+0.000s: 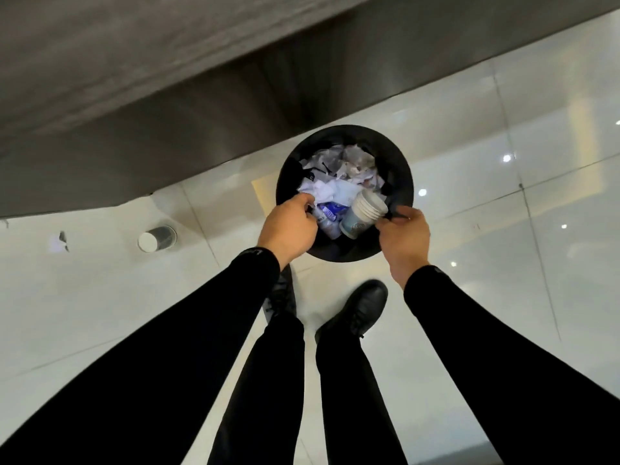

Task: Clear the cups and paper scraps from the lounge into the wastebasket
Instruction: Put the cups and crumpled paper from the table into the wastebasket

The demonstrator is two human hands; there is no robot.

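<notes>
One wastebasket [399,169]: black, round, standing on the floor and nearly full. One heap of crumpled paper scraps [339,172] fills its far half. One nested stack of paper cups [364,214] lies tilted at the near right, mouths up and to the right; exact cup count can't be read. One plastic bottle [327,214] with a blue label lies just left of the stack. One loose cup [157,238] lies on its side on the floor, well left of the wastebasket. One small scrap [59,242] lies further left.

Floor [503,229]: glossy white tile reflecting ceiling lights. Grey upholstered seat [167,112] runs across the far side, just beyond the wastebasket.

Left hand [288,226]: reaches to the near-left rim, grip curled over the wastebasket edge. Right hand [402,236]: at the near-right rim, grip pinched on a fold of black liner [397,214]. Both sleeves black. Two black shoes [360,308] stand just short of the wastebasket.
</notes>
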